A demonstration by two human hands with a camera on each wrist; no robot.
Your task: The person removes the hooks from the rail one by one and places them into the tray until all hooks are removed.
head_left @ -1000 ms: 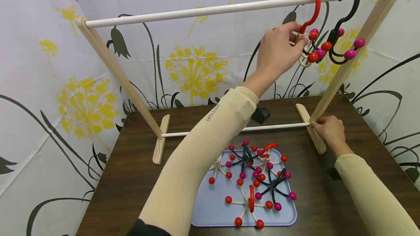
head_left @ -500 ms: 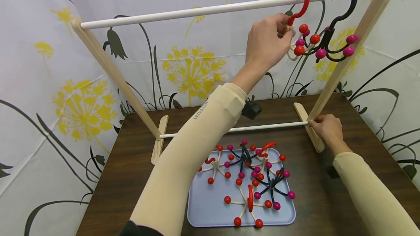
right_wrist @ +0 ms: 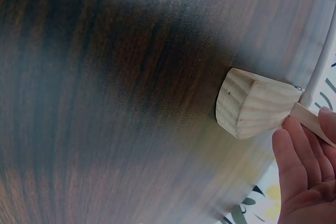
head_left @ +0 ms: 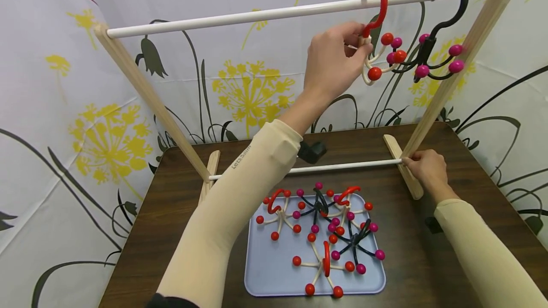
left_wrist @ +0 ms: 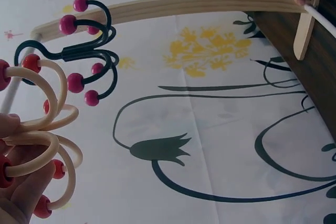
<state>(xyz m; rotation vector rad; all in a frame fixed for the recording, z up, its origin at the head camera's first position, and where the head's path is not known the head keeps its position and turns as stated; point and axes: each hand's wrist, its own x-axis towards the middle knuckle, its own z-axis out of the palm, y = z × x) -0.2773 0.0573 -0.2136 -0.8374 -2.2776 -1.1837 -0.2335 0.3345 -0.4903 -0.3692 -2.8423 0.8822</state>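
Note:
My left hand (head_left: 336, 58) pinches a sock hanger (head_left: 375, 11) just below its red hook. Its cream arms (left_wrist: 44, 80) curve up and end in red balls. The hook loops above the white top bar (head_left: 257, 14) of a wooden rack, its shank in front of the bar; whether it rests there I cannot tell. Right of it, a black hanger (head_left: 425, 53) with magenta balls hangs from the bar. Low on the rack's right post (head_left: 432, 108), my right hand (head_left: 428, 171) grips the wood near the foot (right_wrist: 252, 103), thumb and fingers around it.
A pale blue tray (head_left: 269, 274) lies on the dark wooden table (head_left: 145, 251) in front of the rack. Several red-hooked cream and black hangers, like this one (head_left: 323, 263), spread over it. The lower white rod (head_left: 351, 166) joins the rack's feet. Behind hangs a flowered curtain (head_left: 38, 156).
My left hand has slid the red-hooked hanger left along the bar, away from the black hanger. My right hand keeps its grip on the post.

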